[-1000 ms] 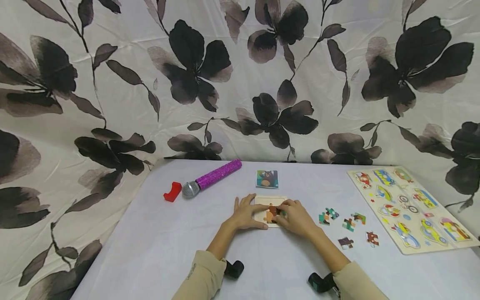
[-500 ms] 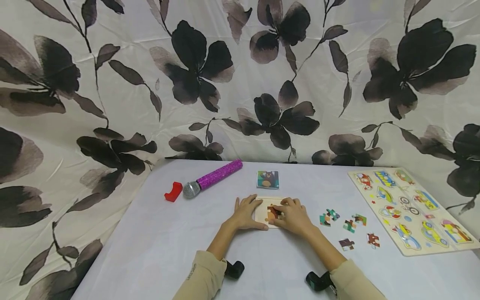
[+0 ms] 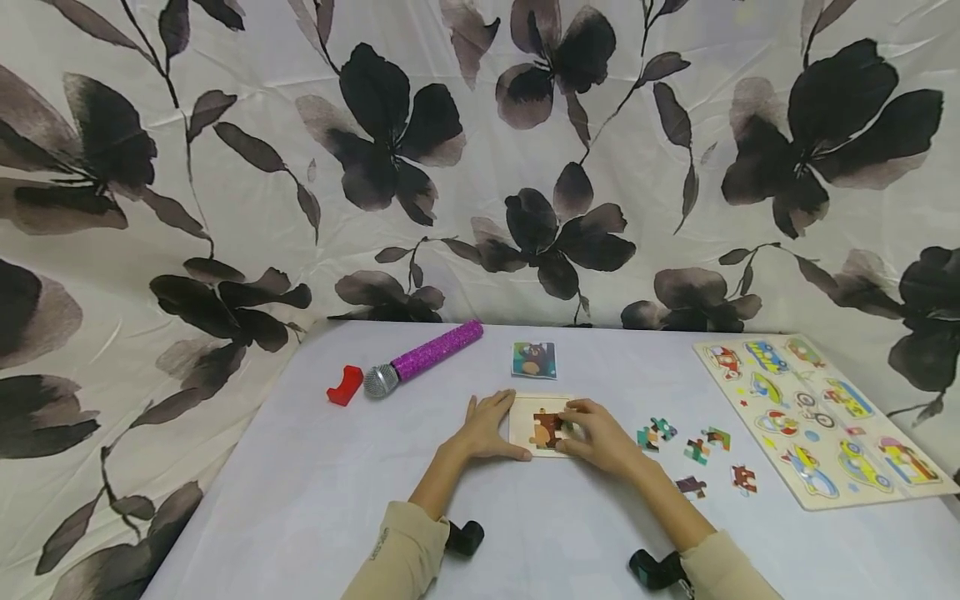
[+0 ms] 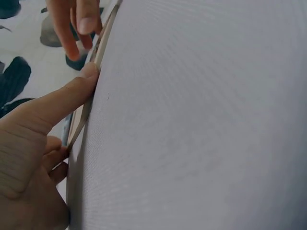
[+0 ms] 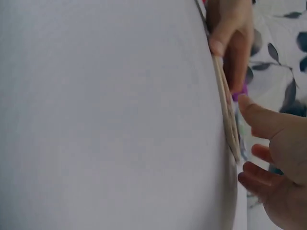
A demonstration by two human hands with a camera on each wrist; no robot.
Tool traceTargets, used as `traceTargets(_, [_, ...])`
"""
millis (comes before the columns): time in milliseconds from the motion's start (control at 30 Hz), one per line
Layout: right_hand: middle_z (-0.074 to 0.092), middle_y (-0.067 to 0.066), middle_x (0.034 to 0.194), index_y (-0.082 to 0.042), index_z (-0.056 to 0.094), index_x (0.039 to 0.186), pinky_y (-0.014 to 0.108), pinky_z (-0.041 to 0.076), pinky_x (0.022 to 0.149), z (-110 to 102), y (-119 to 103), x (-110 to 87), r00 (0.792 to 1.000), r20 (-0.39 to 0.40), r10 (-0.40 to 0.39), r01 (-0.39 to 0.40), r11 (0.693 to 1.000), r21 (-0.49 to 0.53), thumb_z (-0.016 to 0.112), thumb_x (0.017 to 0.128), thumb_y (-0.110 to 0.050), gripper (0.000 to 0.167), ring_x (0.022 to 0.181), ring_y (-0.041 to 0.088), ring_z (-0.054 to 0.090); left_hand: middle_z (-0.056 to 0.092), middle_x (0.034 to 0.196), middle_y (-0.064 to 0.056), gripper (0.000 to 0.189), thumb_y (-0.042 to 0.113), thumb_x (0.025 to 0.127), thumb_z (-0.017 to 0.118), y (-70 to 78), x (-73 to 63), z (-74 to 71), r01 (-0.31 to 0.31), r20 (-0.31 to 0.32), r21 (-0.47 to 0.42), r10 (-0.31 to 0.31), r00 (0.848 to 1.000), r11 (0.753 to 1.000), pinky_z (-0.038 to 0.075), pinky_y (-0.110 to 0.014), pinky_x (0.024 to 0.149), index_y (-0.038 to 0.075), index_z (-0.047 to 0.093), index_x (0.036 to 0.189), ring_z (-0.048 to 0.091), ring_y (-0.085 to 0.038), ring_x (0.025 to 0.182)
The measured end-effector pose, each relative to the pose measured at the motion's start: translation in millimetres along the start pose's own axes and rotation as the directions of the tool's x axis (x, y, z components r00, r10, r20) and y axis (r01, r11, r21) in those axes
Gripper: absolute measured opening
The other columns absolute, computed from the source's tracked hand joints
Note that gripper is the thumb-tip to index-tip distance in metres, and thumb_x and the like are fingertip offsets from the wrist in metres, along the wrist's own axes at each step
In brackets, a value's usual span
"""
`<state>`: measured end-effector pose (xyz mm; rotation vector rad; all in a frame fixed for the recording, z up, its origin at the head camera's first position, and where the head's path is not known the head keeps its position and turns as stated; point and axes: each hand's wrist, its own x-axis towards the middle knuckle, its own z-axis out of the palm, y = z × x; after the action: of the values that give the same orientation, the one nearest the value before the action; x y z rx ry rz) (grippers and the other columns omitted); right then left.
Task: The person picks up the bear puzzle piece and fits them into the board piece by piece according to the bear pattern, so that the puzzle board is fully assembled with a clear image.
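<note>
A small wooden puzzle tray (image 3: 522, 432) lies on the white table, with several joined brown bear pieces (image 3: 546, 428) in its right half. My left hand (image 3: 487, 428) holds the tray by its left side, thumb (image 4: 88, 72) on the near rim and fingers at the far rim. Over the tray's right end hovers my right hand (image 3: 604, 440), its thumb and fingers bent and spread apart. Nothing shows between them in the right wrist view, where the thumb (image 5: 249, 106) is just above the tray. The right fingers hide part of the tray's right side.
Loose jigsaw pieces (image 3: 697, 451) lie right of the tray. Beyond the tray sits a bear picture card (image 3: 534, 360). A purple glitter microphone (image 3: 438, 350) and a red curved block (image 3: 346, 386) are at the back left. A vehicle puzzle board (image 3: 817, 417) lies far right, before a floral cloth (image 3: 465, 167).
My right hand first pressed on the pieces in the tray, then drew back to the right, uncovering more of the bear. The left hand keeps its hold on the tray.
</note>
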<state>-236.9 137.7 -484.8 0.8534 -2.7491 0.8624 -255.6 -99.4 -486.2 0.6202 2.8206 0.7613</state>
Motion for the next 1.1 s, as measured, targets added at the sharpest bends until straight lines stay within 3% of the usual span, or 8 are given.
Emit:
traceTargets(200, [0.057, 0.024, 0.119, 0.006, 0.062, 0.116, 0.056, 0.041, 0.095, -38.7, 22.5, -22.3, 0.993, -0.032, 0.110, -0.112, 0.992, -0.065, 0.075, 0.079, -0.013, 0.044, 0.111, 0.043, 0.048, 0.031, 0.150, -0.017, 0.106, 0.049, 0.064, 0.081, -0.9, -0.8, 3.6, 0.010, -0.012, 0.000, -0.010, 1.000, 1.000, 0.004, -0.059, 0.113, -0.002, 0.033, 0.144, 0.026, -0.033, 0.139])
traceTargets(400, [0.055, 0.024, 0.124, 0.004, 0.063, 0.117, 0.063, 0.040, 0.087, -75.8, 44.3, -50.2, 0.961, 0.087, 0.263, -0.252, 0.960, -0.121, 0.080, 0.074, -0.023, 0.054, 0.113, 0.049, 0.041, 0.031, 0.150, -0.017, 0.105, 0.048, 0.064, 0.082, -1.2, -3.0, 4.0, 0.005, -0.024, -0.005, -0.005, 1.000, 1.000, 0.004, -0.059, 0.113, -0.003, 0.034, 0.143, 0.025, -0.033, 0.139])
traceTargets(533, [0.053, 0.024, 0.124, 0.003, 0.065, 0.115, 0.061, 0.043, 0.081, -78.2, 53.9, -60.9, 0.950, 0.150, 0.273, -0.254, 0.957, -0.138, 0.080, 0.073, -0.028, 0.054, 0.111, 0.051, 0.040, 0.032, 0.149, -0.018, 0.106, 0.048, 0.063, 0.083, -1.9, -5.2, 2.0, -0.002, -0.044, -0.015, 0.001, 0.999, 1.000, 0.006, -0.061, 0.112, -0.005, 0.035, 0.142, 0.026, -0.034, 0.139])
traceTargets(833, [0.060, 0.021, 0.112, -0.001, 0.072, 0.098, 0.061, 0.043, 0.080, -71.9, 57.6, -59.4, 0.966, 0.071, 0.250, -0.240, 0.962, -0.130, 0.077, 0.077, -0.020, 0.029, 0.104, 0.048, 0.048, 0.033, 0.149, -0.017, 0.105, 0.048, 0.063, 0.083, -2.5, -2.5, 2.7, -0.006, -0.051, -0.016, 0.005, 0.999, 1.000, 0.006, -0.060, 0.112, -0.004, 0.036, 0.141, 0.027, -0.033, 0.139])
traceTargets(933, [0.057, 0.023, 0.114, 0.000, 0.070, 0.104, 0.063, 0.043, 0.076, -74.0, 59.9, -54.9, 0.954, 0.079, 0.288, -0.276, 0.951, -0.141, 0.079, 0.074, -0.024, 0.040, 0.103, 0.049, 0.049, 0.033, 0.149, -0.017, 0.105, 0.049, 0.063, 0.082, -1.6, -2.3, 2.8, -0.004, -0.049, -0.014, 0.003, 0.999, 1.000, 0.006, -0.060, 0.112, -0.003, 0.036, 0.142, 0.027, -0.033, 0.139])
traceTargets(1100, [0.050, 0.029, 0.122, 0.003, 0.061, 0.119, 0.070, 0.039, 0.076, -84.2, 65.1, -51.0, 0.924, 0.162, 0.346, -0.324, 0.934, -0.148, 0.079, 0.073, -0.037, 0.063, 0.107, 0.053, 0.045, 0.033, 0.149, -0.018, 0.105, 0.048, 0.062, 0.083, 0.7, -2.5, 1.7, -0.002, -0.050, -0.017, 0.001, 0.999, 1.000, 0.006, -0.061, 0.112, -0.004, 0.037, 0.141, 0.028, -0.033, 0.138])
